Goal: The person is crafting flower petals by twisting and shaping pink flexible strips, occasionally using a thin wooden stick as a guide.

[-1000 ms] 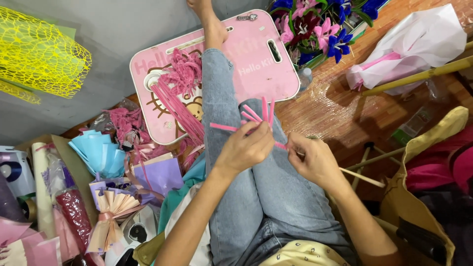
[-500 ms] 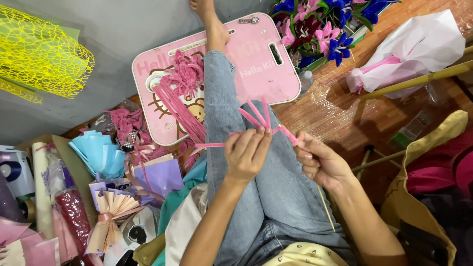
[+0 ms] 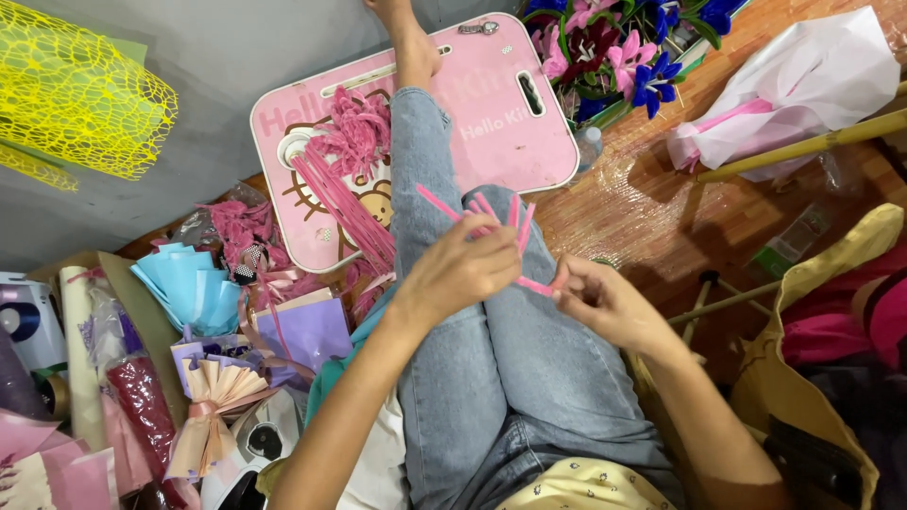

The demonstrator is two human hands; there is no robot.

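I sit on the floor in blue jeans with my legs stretched out. My left hand (image 3: 460, 269) is closed around a small bunch of pink pipe cleaners (image 3: 491, 215) that fan upward above my knee. My right hand (image 3: 597, 300) pinches the end of one pink pipe cleaner (image 3: 535, 284) that reaches across to the left hand. Both hands hover over my thighs, close together. A pink cartoon-cat lap tray (image 3: 491, 113) lies under my left leg, with a pile of pink pipe cleaners (image 3: 350, 165) on it.
Artificial pink and blue flowers (image 3: 624, 52) stand at the top. White wrapping paper (image 3: 803, 80) lies at the right, yellow netting (image 3: 76, 94) at the left. Blue, purple and pink paper fans (image 3: 203, 312) crowd the left floor. A tan bag (image 3: 822, 312) sits at the right.
The left hand has turned the bunch so the stems fan upward. The right hand has moved in and taken one stem's end. The thin stick near the right hand is no longer seen.
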